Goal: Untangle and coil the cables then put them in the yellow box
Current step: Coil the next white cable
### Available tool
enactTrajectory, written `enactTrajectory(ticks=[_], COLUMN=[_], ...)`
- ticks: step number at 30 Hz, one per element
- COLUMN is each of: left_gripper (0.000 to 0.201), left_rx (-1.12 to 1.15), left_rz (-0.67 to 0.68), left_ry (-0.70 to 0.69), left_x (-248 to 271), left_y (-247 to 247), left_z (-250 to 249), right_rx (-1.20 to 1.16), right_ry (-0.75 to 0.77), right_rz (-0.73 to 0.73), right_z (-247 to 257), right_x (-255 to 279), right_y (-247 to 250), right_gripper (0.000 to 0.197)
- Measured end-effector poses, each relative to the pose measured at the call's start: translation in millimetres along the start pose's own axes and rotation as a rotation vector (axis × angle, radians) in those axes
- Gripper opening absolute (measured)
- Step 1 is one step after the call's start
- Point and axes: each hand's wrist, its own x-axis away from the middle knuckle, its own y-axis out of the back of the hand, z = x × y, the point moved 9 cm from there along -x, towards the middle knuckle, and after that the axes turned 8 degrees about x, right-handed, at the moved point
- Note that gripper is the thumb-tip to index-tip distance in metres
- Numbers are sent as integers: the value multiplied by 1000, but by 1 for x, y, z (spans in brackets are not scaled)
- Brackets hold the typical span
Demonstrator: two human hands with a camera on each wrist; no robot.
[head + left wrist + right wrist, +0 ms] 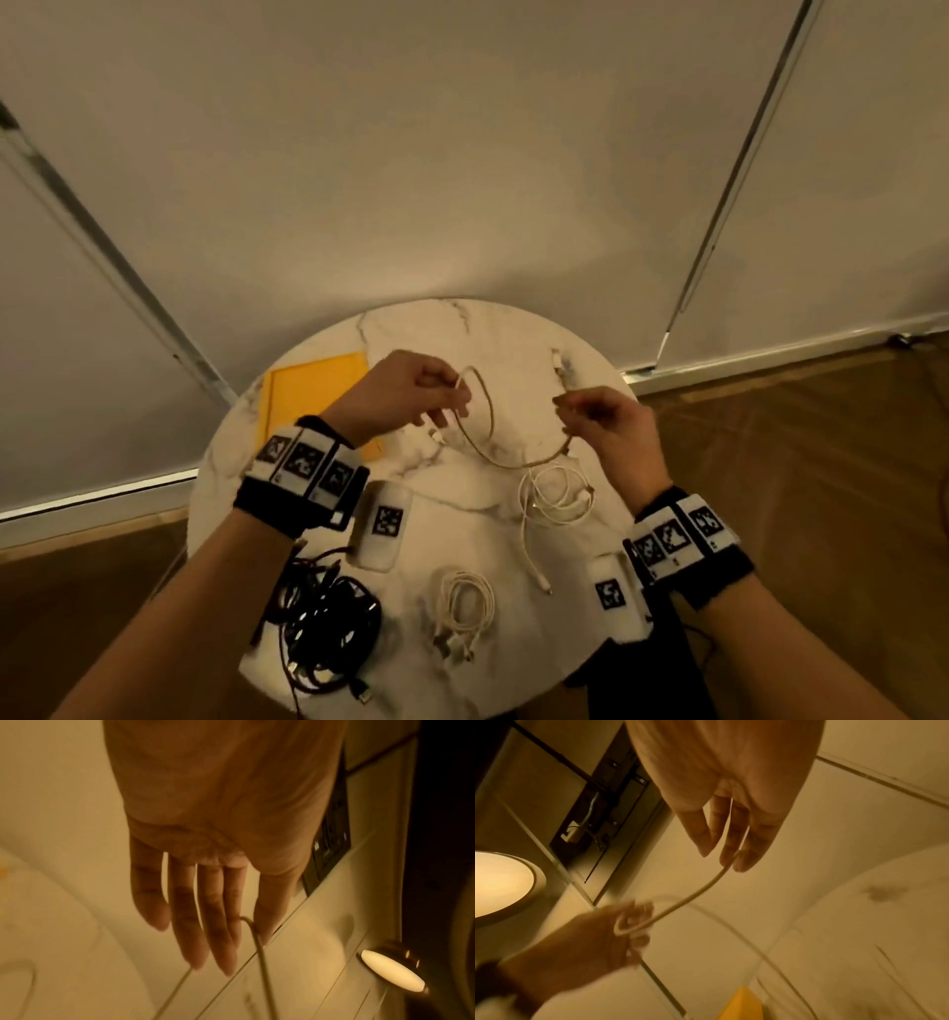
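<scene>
Both hands hold one thin beige cable [487, 411] above the round marble table [488, 329]. My left hand [444, 403] pinches a small loop of it between thumb and forefinger; in the left wrist view the cable [262, 953] leaves that pinch. My right hand [572, 413] pinches the same cable [695, 894] farther along between thumb and a finger, and the left hand [631, 923] shows there with the loop. The slack sags between the hands down to the tabletop. The yellow box [308, 390] lies open at the table's back left, partly hidden by my left wrist.
A loose white cable [554, 498] sprawls under my right hand. A coiled white cable [462, 596] lies at the front middle, a tangle of black cables [328, 622] at the front left. Pale walls stand close behind the table.
</scene>
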Motion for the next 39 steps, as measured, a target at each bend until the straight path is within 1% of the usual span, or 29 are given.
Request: enactTrajectory(ticks=[2,3,4,5,6,7,8,9,10,11,12,13,15,16,17,20,21,22,24,25,27,28,30,32,34,36,38,39], left_gripper=[24,29,32,32,29,22,13,11,19,29,36,38,31,29,31,30,29,29,29,26,19,16,11,13,17,22,30,30], left_rx=[-112,-143,-180,-218,-247,-261,-257,-255,-269,-295,-345,-409,-514,-496,-427,-115,-43,-18,4,83,324,458,701,893,1074,1133,1101,1064], left_rz=[43,63,76,62,-7,-126,-280,-420,-510,-530,-493,-423,-253,-191,-157,-148,-132,-101,-2,54,140,154,105,18,-1,15,-6,-18], left_ry=[57,75,81,66,26,-37,-122,-232,-350,-448,-499,-504,-394,-339,-312,-181,-135,-101,-71,-58,-40,-53,-91,-99,-109,-156,-186,-202], left_x=[11,15,17,18,19,20,25,32,39,45,46,45,34,31,29,29,30,32,39,43,52,56,58,52,47,43,43,43], left_y=[-9,-14,-19,-21,-20,-13,-4,5,9,8,3,-4,-16,-19,-19,-9,-7,-6,-7,-10,-16,-18,-19,-17,-20,-27,-30,-31], left_z=[27,39,47,50,49,42,31,15,-1,-14,-24,-30,-29,-26,-24,-13,-8,-5,0,1,-1,-6,-14,-21,-32,-48,-60,-65], right_rx=[-19,-31,-46,-64,-75,-77,-55,-15,34,82,121,161,229,247,249,236,251,276,290,265,158,99,12,-26,-35,57,163,213], right_ry=[77,100,115,123,127,129,134,140,148,157,172,194,252,280,297,291,296,318,352,347,317,303,297,294,263,237,157,165], right_rz=[-22,-3,16,36,58,76,92,102,118,146,182,222,294,327,348,363,361,354,341,338,332,333,348,385,441,488,603,657], right_z=[23,34,43,51,58,63,68,72,75,78,81,85,93,96,99,101,101,102,101,100,98,98,99,96,85,74,60,58], right_x=[-12,-15,-17,-18,-17,-16,-14,-12,-9,-5,-2,1,5,7,7,1,-3,-7,-14,-18,-21,-21,-16,-10,-1,9,25,35], right_y=[3,0,-4,-9,-15,-20,-25,-30,-35,-42,-49,-57,-70,-76,-80,-87,-89,-91,-96,-98,-103,-107,-116,-128,-140,-145,-151,-153], right_gripper=[30,33,33,33,33,33,33,34,35,35,35,35,34,31,28,18,18,19,23,22,16,14,7,13,14,23,28,28])
